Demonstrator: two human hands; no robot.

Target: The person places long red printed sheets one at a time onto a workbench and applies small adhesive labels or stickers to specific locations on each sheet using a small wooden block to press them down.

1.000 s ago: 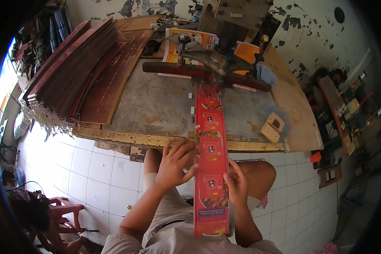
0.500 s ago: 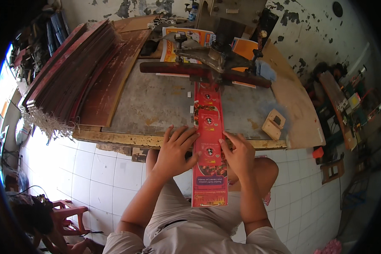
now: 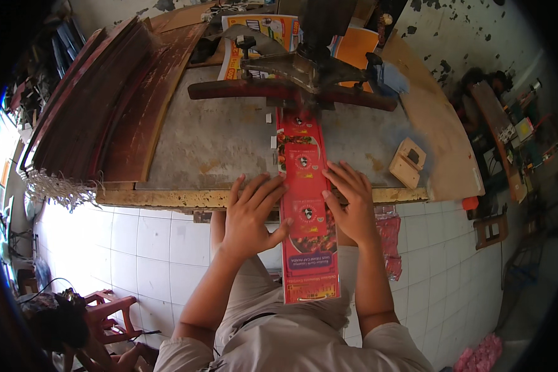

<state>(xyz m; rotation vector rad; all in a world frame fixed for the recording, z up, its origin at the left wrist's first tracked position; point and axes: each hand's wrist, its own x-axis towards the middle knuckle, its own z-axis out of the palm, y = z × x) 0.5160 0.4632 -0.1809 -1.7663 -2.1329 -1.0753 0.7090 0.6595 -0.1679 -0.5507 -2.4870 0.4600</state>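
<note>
One long red printed strip [image 3: 305,204] is lying with its long axis running straight away from the person, from their lap across the bench's near edge [image 3: 186,198] to the one iron press [image 3: 304,80] at the far side. Both hands are pressing flat and open, gripping nothing: the left hand [image 3: 251,214] is touching the strip's left edge, the right hand [image 3: 350,204] its right edge, equally near

workbench [image 3: 217,149] | red printed strip [image 3: 305,186] | wooden block [image 3: 408,162] | brown board stack [image 3: 99,105]
</note>
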